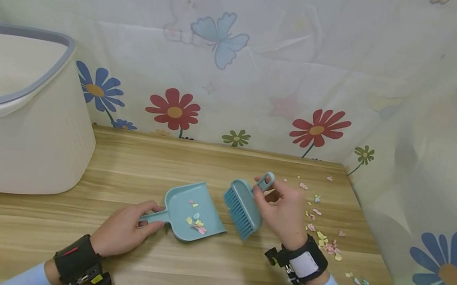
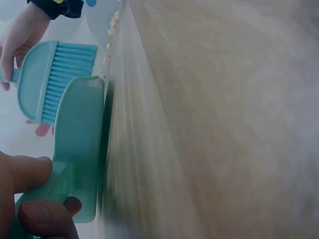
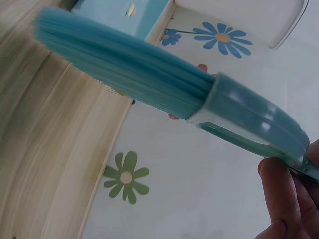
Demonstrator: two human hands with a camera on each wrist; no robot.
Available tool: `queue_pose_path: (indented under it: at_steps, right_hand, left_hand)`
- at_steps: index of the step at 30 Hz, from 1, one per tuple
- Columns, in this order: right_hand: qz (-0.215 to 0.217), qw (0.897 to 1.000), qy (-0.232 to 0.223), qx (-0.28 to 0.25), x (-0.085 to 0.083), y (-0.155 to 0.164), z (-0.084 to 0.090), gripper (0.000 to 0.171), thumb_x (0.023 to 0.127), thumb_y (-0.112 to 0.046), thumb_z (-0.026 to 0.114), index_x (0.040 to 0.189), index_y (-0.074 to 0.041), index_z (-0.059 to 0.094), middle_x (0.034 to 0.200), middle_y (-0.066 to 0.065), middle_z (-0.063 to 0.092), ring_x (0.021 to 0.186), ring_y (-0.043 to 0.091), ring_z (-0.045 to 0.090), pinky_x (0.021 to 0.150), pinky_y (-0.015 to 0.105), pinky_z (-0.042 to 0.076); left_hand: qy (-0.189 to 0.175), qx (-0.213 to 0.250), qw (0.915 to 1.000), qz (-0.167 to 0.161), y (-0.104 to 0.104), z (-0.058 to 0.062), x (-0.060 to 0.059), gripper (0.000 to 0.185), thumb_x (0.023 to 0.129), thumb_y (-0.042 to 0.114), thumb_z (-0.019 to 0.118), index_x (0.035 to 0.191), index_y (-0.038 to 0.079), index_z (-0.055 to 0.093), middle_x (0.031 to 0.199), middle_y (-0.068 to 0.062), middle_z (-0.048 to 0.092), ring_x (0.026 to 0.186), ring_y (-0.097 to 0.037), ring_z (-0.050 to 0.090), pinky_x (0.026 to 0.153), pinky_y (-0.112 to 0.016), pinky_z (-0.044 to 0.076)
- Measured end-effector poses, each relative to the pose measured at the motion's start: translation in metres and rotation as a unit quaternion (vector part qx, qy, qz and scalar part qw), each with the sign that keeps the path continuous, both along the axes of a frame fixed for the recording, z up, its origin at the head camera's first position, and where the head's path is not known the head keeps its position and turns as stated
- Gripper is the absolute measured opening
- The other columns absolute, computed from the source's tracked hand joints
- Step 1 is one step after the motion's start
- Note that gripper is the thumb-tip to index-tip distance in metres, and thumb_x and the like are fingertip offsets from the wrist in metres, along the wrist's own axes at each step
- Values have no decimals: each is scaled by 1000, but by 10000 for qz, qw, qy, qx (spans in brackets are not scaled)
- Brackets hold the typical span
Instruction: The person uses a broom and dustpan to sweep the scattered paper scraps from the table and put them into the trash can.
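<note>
My left hand (image 1: 127, 226) grips the handle of a teal dustpan (image 1: 180, 206), whose open lip faces right. A few pink, yellow and blue paper scraps (image 1: 199, 227) lie in the pan. With the fingers of my right hand (image 1: 286, 210) I hold a matching hand brush (image 1: 245, 207) by its looped handle. The brush is tilted, bristles toward the pan, just right of its lip. In the left wrist view the bristles (image 2: 70, 74) show beyond the dustpan's edge. The right wrist view shows the brush (image 3: 254, 112) raised above the wooden table (image 3: 30, 164).
More paper scraps (image 1: 329, 246) are scattered over the table's right side, behind and beside my right hand. A large white bin (image 1: 34, 136) with a grey rim stands at the left. A flower-printed curtain (image 1: 234, 95) hangs along the back and right edges of the table.
</note>
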State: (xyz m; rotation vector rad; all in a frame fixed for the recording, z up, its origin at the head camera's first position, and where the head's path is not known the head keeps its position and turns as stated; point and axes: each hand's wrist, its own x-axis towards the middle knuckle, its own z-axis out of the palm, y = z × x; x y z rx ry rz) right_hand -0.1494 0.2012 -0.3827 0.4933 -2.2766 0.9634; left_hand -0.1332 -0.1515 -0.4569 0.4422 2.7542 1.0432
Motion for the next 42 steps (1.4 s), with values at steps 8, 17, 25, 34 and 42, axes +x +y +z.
queue_pose_path:
  at_steps: [8, 17, 25, 34, 42]
  right_hand:
    - [-355, 9994, 16, 40, 3, 25, -6, 14, 83, -1, 80, 97, -2, 80, 79, 9, 78, 51, 5, 60, 49, 14, 45]
    - [-700, 9962, -159, -487, 8, 61, -8, 17, 86, 2, 78, 101, -4, 81, 78, 10, 78, 49, -1, 55, 47, 13, 41]
    - [-1008, 9941, -197, -345, 8, 75, -9, 14, 86, -1, 79, 99, -2, 80, 74, 13, 76, 46, -2, 53, 41, 14, 36]
    - [-1158, 9925, -344, -200, 7, 78, -13, 13, 86, -3, 80, 99, -1, 80, 74, 12, 76, 48, -3, 56, 42, 14, 37]
    - [-1097, 9935, -292, -72, 4, 80, -18, 12, 86, -2, 79, 98, -2, 80, 74, 11, 76, 48, -5, 56, 42, 13, 38]
  left_hand:
    - [61, 30, 10000, -18, -3, -1, -1, 30, 98, 38, 72, 124, 24, 70, 112, 1, 72, 75, -11, 53, 64, -25, 40]
    - [218, 159, 9996, -66, -8, 3, -2, 31, 100, 42, 69, 124, 23, 69, 111, 1, 72, 74, -10, 53, 63, -23, 41]
    - [448, 280, 9986, 39, -18, 16, -6, 36, 101, 39, 68, 129, 16, 68, 103, 1, 71, 68, -9, 50, 58, -23, 38]
    - [778, 580, 9951, 203, -33, 53, -12, 32, 104, 34, 66, 127, 12, 67, 103, -4, 73, 73, -14, 55, 57, -25, 43]
    - [1723, 169, 9836, 513, -59, 104, -13, 35, 102, 32, 69, 128, 8, 67, 93, -7, 72, 68, -11, 53, 56, -25, 41]
